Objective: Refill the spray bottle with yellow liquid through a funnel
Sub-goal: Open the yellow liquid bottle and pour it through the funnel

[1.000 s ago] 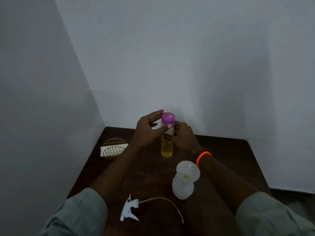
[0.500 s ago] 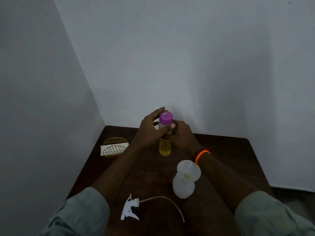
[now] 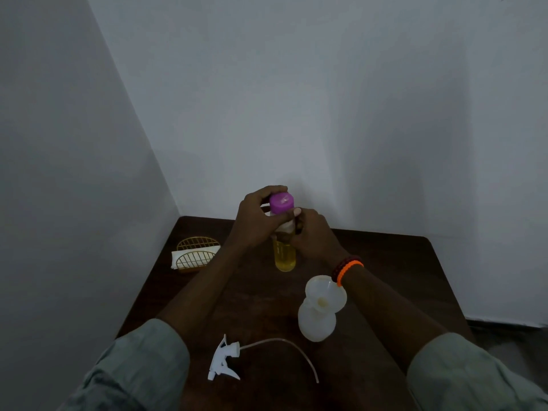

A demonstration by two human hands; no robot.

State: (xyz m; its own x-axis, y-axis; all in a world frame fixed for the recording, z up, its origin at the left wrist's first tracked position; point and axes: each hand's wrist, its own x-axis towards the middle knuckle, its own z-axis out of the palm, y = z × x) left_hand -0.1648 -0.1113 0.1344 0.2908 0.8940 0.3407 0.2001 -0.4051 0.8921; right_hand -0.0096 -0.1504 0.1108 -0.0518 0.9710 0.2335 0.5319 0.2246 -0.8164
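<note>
A dark wooden desk [image 3: 385, 262] fills the corner between two pale walls. Both hands meet at its far middle: the left hand [image 3: 255, 223] curls over the purple cap [image 3: 281, 203] of a bottle of yellow liquid [image 3: 284, 256], while the right hand [image 3: 314, 235] grips the bottle's neck. Nearer, the white spray bottle [image 3: 316, 323] stands upright with a funnel [image 3: 324, 295] in its mouth. The trigger sprayer [image 3: 224, 358] lies detached at the near edge. A gold wire holder [image 3: 195, 258] sits at left.
</note>
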